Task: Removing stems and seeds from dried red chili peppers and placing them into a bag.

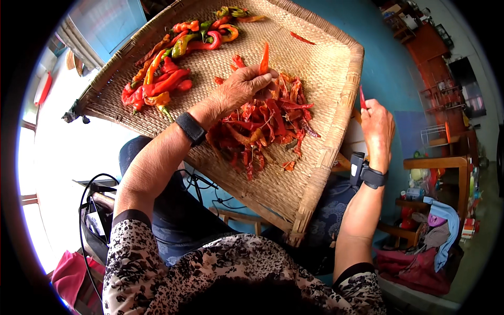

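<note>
A large woven basket tray (328, 55) lies tilted across my lap. My left hand (245, 86) is over its middle, closed, with an orange-red chili pepper (264, 59) pinched upright between thumb and fingers. Just below that hand spreads a heap of shrivelled, torn red chili peppers (273, 118). Whole red, orange and green chili peppers (168, 79) are piled at the tray's far left. Beyond the right rim, my right hand (379, 128) is closed on a slim, pointed red thing (362, 97) that looks like a chili pepper; its lower part is hidden by the fingers.
One thin red chili pepper (302, 38) lies apart near the tray's far edge. To the right stands a wooden chair (438, 164) with clothes (420, 268) piled by it. A black bag (97, 226) with a cable is at my left. Dark cables (197, 184) hang below the tray.
</note>
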Demonstrator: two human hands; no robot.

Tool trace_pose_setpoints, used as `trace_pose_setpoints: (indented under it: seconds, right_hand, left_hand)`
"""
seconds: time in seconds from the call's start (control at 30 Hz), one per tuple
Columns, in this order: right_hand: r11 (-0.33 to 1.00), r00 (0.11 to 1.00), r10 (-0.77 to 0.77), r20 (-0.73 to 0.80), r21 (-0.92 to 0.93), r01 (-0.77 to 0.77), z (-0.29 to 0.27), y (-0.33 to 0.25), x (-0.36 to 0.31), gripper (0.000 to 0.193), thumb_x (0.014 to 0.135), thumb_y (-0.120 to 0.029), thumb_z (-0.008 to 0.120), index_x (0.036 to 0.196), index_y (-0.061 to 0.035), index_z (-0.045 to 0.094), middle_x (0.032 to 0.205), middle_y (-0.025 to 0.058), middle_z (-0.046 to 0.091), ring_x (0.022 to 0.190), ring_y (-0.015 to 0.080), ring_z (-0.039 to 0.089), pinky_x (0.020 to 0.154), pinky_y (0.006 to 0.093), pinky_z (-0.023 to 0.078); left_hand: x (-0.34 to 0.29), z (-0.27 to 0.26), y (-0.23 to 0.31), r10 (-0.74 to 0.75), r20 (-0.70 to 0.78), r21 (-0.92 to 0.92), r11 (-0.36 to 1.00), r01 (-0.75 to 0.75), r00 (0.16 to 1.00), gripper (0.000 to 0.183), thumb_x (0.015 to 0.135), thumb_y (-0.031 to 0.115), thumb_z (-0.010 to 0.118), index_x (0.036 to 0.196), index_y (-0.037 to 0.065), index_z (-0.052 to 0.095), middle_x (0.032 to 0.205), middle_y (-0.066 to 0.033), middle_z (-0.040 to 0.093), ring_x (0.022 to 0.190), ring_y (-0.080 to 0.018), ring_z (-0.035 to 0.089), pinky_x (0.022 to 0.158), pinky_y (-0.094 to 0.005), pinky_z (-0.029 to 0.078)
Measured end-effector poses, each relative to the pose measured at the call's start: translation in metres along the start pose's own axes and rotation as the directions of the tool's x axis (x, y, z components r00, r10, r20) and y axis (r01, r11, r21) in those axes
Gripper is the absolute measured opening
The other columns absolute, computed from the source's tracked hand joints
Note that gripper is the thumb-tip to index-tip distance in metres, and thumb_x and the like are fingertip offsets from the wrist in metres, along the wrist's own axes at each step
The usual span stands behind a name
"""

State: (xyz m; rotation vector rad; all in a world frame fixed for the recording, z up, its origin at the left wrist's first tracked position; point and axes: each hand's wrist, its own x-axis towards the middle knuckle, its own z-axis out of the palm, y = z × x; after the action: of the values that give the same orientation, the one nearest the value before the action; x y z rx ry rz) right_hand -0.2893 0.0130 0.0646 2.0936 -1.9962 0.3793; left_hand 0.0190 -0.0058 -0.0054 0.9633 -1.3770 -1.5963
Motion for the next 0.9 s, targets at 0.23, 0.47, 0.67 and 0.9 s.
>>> trace_pose_setpoints:
  seconds: [0.23, 0.47, 0.67, 0.9]
  right_hand:
    - [0.528, 0.949, -0.283, 0.141, 0.848, 0.032, 0.019, -0.059, -0.008, 0.034, 0.082, -0.020, 0.069, 0.110, -0.0017, 0.062, 0.079, 0.0059, 0.066, 0.068, 0.0139, 0.061, 0.065, 0.0278, 0.051]
    - [0.431, 0.941, -0.331, 0.071, 0.898, 0.083, 0.028, -0.099, -0.004, 0.017, 0.089, -0.017, 0.061, 0.082, -0.0014, 0.060, 0.065, 0.0009, 0.060, 0.057, 0.0079, 0.054, 0.050, 0.0229, 0.041]
    - [0.311, 0.999, -0.050, 0.013, 0.950, 0.003, 0.009, -0.065, 0.005, 0.021, 0.091, -0.024, 0.059, 0.080, -0.0061, 0.059, 0.065, -0.0002, 0.058, 0.057, 0.0062, 0.053, 0.047, 0.0188, 0.041]
    - [0.942, 0.987, 0.130, -0.092, 0.321, -0.094, -0.003, 0.008, 0.005, 0.019, 0.087, -0.019, 0.061, 0.088, -0.0002, 0.060, 0.079, 0.0127, 0.067, 0.065, 0.0254, 0.062, 0.061, 0.0366, 0.047]
  left_hand:
    - [0.000, 0.026, -0.009, 0.167, 0.201, 0.470, 0.848, -0.245, 0.965, 0.036, 0.096, 0.032, 0.050, 0.121, 0.006, 0.057, 0.092, -0.0032, 0.065, 0.087, -0.0085, 0.059, 0.077, -0.0257, 0.049]
    - [-0.001, 0.020, -0.003, 0.280, 0.256, 0.396, 0.843, -0.365, 0.925, 0.027, 0.090, 0.024, 0.060, 0.107, 0.003, 0.061, 0.084, -0.0083, 0.065, 0.084, -0.0159, 0.062, 0.075, -0.0307, 0.050]
    - [0.006, -0.010, 0.002, 0.164, 0.044, 0.346, 0.923, -0.169, 0.985, 0.029, 0.088, 0.013, 0.061, 0.117, 0.009, 0.058, 0.109, -0.0075, 0.062, 0.101, -0.0159, 0.059, 0.087, -0.0309, 0.050]
    - [0.001, 0.009, -0.034, 0.309, 0.253, 0.874, 0.333, -0.354, 0.917, 0.032, 0.081, 0.009, 0.060, 0.113, 0.013, 0.059, 0.106, -0.0113, 0.060, 0.097, -0.0305, 0.060, 0.081, -0.0395, 0.051]
